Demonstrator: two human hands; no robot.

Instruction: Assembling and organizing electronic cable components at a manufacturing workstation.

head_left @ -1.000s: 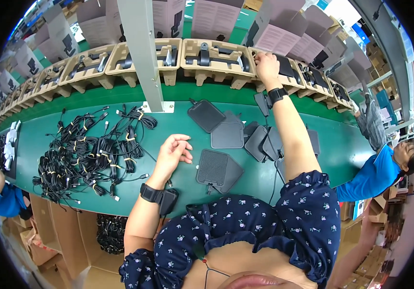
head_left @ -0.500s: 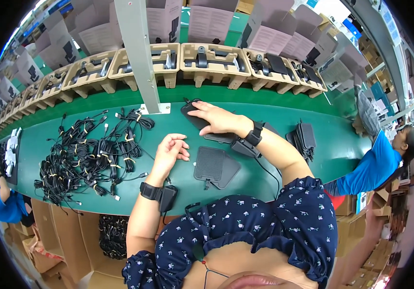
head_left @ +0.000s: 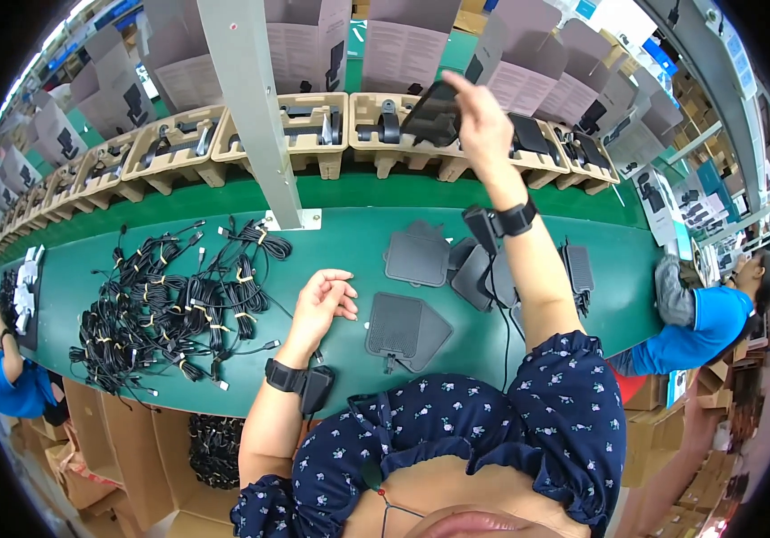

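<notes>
Taking the middle of the view as the dial's centre, the right hand (head_left: 487,125) reaches out to 1 o'clock, pinching a flat black pad (head_left: 434,117) by its right-hand edge. The pad is tilted above a tan moulded tray (head_left: 394,152) at 12 o'clock; whether the two touch, I cannot tell. The left hand (head_left: 320,303) lies at 8 o'clock over the green bench (head_left: 622,305), fingers loosely curled, thumb apart, gripping nothing. Tied black cables (head_left: 192,305) are heaped at 9 o'clock. Two overlapping dark pads (head_left: 394,325) lie at 6 o'clock, just beside the left hand, more loose pads (head_left: 474,278) at 3 o'clock, and farther out that way a pad stack (head_left: 579,269). A grey metal post (head_left: 255,108) rises at 11 o'clock.
</notes>
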